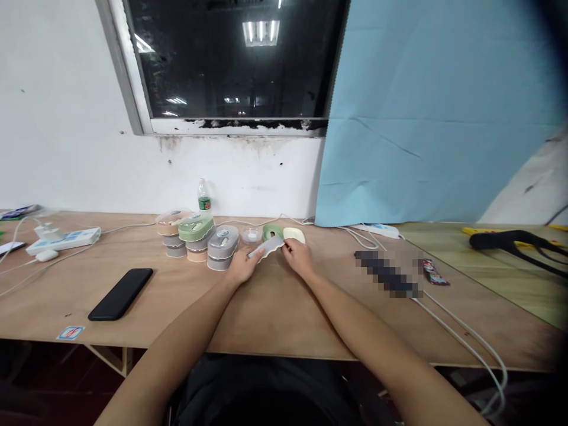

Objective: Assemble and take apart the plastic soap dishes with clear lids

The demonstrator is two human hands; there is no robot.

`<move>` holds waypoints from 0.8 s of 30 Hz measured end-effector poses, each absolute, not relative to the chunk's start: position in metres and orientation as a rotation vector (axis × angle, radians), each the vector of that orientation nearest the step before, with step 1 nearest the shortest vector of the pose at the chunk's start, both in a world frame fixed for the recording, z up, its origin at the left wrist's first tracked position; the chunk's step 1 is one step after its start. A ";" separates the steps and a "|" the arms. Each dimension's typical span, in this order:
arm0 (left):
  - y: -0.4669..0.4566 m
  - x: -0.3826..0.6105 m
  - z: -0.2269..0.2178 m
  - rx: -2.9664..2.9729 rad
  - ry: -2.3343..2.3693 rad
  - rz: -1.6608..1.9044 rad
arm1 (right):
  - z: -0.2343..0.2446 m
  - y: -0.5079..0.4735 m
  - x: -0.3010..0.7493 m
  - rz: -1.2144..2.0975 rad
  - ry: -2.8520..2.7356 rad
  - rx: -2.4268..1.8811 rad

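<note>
Between my two hands is a thin, pale grey strip (pixel 267 245) with a wavy lower edge. My left hand (pixel 242 264) is closed on its left end. At the other end, the fingers of my right hand (pixel 298 257) are pinched together at the strip's edge. Just behind the strip lie a green oval piece (pixel 272 230), a clear round lid (pixel 251 235) and a cream oval piece (pixel 294 235). Left of my left hand stand small stacked oval boxes with clear lids: a grey stack (pixel 222 248), a green-topped stack (pixel 196 235) and a peach-topped stack (pixel 172 231).
A black phone (pixel 120 294) lies at the left front, with a white power strip (pixel 66 240) behind it. A plastic bottle (pixel 203 195) stands by the wall. To the right are a blurred-out dark object (pixel 388 273), a snack wrapper (pixel 435 273) and white cables (pixel 465 340).
</note>
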State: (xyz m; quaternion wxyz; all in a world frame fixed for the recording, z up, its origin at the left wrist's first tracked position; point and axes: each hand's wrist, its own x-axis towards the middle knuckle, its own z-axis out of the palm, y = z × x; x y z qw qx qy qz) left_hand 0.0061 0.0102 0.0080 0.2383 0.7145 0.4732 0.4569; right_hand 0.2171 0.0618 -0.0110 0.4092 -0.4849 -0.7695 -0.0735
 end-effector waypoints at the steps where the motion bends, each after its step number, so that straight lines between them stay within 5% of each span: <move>1: 0.011 0.005 0.008 1.900 1.309 1.284 | -0.010 0.062 0.218 -0.172 -1.913 -1.232; 11: 0.015 -0.003 0.001 2.102 1.241 1.375 | -0.011 0.090 0.270 0.534 -1.013 -1.552; 24: 0.007 -0.001 0.004 2.346 1.190 1.085 | -0.018 0.099 0.253 0.748 -1.188 -1.461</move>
